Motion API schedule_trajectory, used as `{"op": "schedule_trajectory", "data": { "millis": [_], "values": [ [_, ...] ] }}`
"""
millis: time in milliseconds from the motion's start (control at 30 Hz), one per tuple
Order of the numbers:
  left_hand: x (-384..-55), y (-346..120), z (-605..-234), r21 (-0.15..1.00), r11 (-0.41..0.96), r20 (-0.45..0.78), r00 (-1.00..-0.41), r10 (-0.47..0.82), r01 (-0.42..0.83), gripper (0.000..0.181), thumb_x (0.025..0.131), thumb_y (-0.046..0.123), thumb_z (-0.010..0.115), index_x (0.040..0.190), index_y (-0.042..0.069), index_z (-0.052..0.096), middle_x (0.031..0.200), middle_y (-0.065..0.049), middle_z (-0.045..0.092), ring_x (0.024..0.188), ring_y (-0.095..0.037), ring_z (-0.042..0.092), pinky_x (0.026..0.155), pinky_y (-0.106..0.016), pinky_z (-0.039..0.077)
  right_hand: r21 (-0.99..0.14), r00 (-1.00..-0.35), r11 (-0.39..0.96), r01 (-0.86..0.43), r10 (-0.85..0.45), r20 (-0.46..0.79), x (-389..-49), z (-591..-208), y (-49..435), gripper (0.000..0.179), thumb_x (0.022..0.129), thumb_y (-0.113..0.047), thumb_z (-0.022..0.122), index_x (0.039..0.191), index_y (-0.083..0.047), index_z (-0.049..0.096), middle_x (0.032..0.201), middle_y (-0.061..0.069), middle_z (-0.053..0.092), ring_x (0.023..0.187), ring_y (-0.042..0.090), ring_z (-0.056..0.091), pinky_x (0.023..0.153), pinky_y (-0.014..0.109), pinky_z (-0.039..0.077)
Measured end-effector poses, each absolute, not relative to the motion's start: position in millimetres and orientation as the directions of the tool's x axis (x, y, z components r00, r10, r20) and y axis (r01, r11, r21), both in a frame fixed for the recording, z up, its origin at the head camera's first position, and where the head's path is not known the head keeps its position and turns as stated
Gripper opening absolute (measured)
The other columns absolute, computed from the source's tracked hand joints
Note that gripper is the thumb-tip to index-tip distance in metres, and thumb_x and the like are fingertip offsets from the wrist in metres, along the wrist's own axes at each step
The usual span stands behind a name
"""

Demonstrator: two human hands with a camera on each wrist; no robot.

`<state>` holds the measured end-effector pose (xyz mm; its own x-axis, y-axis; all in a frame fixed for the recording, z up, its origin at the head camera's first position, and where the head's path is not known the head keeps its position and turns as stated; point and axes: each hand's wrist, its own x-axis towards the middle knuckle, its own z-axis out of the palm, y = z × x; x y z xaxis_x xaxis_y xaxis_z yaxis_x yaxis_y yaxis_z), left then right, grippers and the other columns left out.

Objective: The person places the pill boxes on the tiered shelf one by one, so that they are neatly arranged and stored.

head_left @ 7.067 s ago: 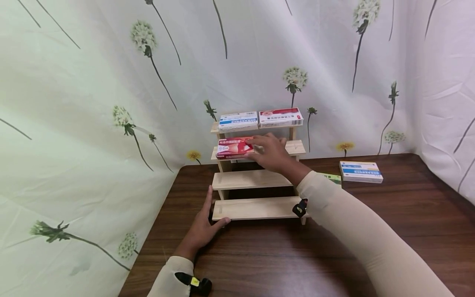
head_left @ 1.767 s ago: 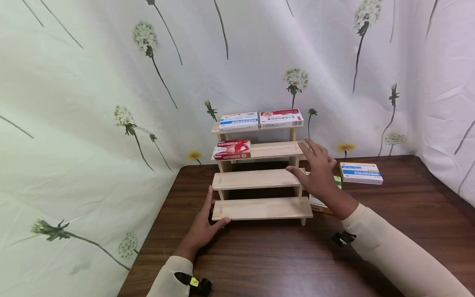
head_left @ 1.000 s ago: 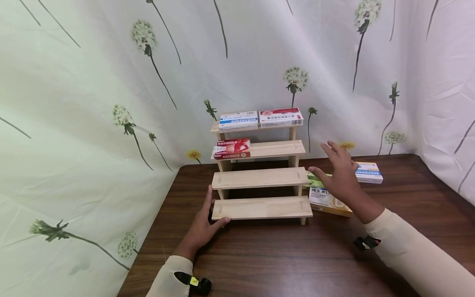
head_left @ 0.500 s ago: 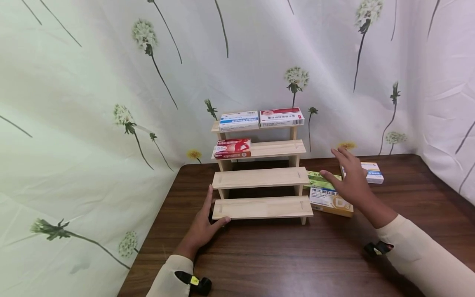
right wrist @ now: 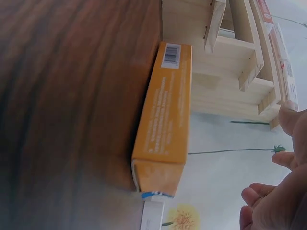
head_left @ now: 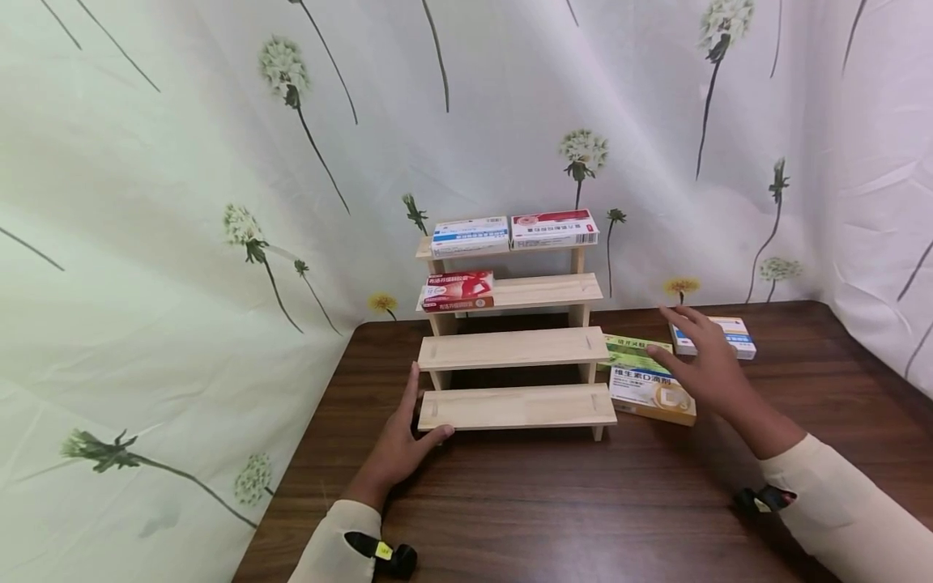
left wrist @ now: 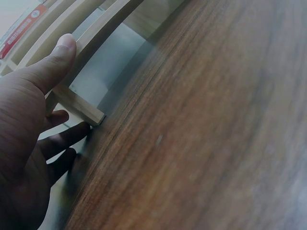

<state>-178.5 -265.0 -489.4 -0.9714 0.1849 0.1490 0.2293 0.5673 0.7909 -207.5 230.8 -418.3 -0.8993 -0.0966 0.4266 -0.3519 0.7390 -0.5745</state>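
My left hand [head_left: 397, 448] rests at the left end of a pale wooden stepped rack [head_left: 510, 348], thumb on the lowest step's front edge and fingers straight along its side. In the left wrist view the thumb of the left hand [left wrist: 29, 105] overlaps the step near its leg. My right hand [head_left: 707, 368] hovers, fingers spread and holding nothing, right of the rack. Under and beside it lie a white-and-orange vitamin D box [head_left: 649, 394], a green box [head_left: 630, 352] and a white-and-blue medicine box [head_left: 736, 336]. The right wrist view shows the vitamin D box's orange side [right wrist: 165, 110].
A red medicine box [head_left: 457, 291] lies on the left of the rack's second step from the top. On the top step are a white-and-blue box [head_left: 470, 236] and a white-and-red box [head_left: 554, 229]. A dandelion-print curtain [head_left: 481, 121] hangs behind the dark wooden table [head_left: 510, 502].
The right hand set the red box on the second step, let go of it and moved right, over the boxes on the table. The left hand has stayed at the rack.
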Motion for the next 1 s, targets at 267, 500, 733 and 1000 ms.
{"op": "schedule_trajectory", "data": {
  "millis": [267, 500, 733, 1000],
  "values": [
    [-177, -264, -486, 0.795, 0.565, 0.142, -0.973, 0.182, 0.222, 0.121, 0.097, 0.040, 0.085, 0.174, 0.045, -0.009, 0.169, -0.021, 0.048, 0.156, -0.041, 0.048, 0.131, -0.067, 0.030, -0.605, -0.933, 0.733, -0.312, -0.117, 0.339, -203, -424, 243, 0.075, 0.105, -0.029, 0.077, 0.166, -0.002, 0.044, 0.165, 0.039, 0.039, 0.148, 0.065, 0.039, 0.111, 0.084, 0.036],
    [-176, -265, -486, 0.796, 0.562, 0.144, -0.972, 0.183, 0.224, 0.121, 0.097, 0.039, 0.085, 0.175, 0.044, -0.008, 0.168, -0.022, 0.049, 0.155, -0.040, 0.050, 0.131, -0.066, 0.031, -0.589, -0.937, 0.745, -0.311, -0.138, 0.320, -196, -429, 256, 0.072, 0.105, -0.031, 0.076, 0.164, 0.000, 0.047, 0.159, 0.036, 0.049, 0.124, 0.053, 0.062, 0.097, 0.074, 0.052],
    [-177, -264, -487, 0.790, 0.572, 0.141, -0.974, 0.178, 0.219, 0.121, 0.097, 0.041, 0.085, 0.174, 0.046, -0.008, 0.168, -0.020, 0.049, 0.156, -0.040, 0.049, 0.131, -0.067, 0.030, -0.588, -0.951, 0.749, -0.305, -0.214, 0.221, -195, -433, 269, 0.078, 0.104, -0.036, 0.077, 0.166, -0.001, 0.044, 0.162, 0.037, 0.047, 0.133, 0.059, 0.059, 0.099, 0.076, 0.053],
    [-178, -264, -488, 0.789, 0.574, 0.138, -0.974, 0.182, 0.219, 0.121, 0.097, 0.043, 0.084, 0.174, 0.046, -0.009, 0.170, -0.022, 0.047, 0.157, -0.042, 0.047, 0.131, -0.068, 0.029, -0.607, -0.940, 0.724, -0.328, -0.314, 0.133, -191, -438, 280, 0.081, 0.102, -0.036, 0.080, 0.166, -0.003, 0.045, 0.166, 0.036, 0.041, 0.146, 0.061, 0.045, 0.108, 0.083, 0.041]
  ]
}}
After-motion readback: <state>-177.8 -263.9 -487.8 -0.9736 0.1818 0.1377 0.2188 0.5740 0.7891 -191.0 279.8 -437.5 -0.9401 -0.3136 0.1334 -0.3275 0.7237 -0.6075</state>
